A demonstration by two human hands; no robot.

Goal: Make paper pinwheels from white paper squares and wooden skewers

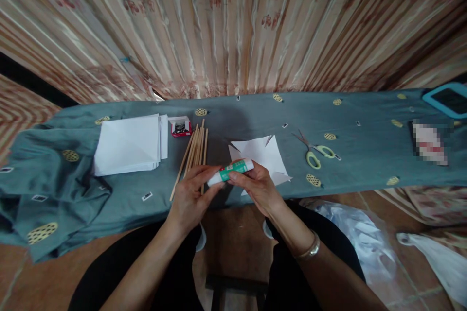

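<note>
Glue stick (pixel 233 170), which our left hand (pixel 191 193) and right hand (pixel 257 184) pinched from either side above the table (pixel 251 114); we saw the paper (pixel 260 150) already slit at visible corners, while wooden sticks (pixel 196 148) lay loose to its left, unattached

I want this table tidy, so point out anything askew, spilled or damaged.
The tablecloth is bunched and rumpled at its left end, unlike its flatter right side. The scissors also lie open rather than closed. I see nothing spilled.
</note>
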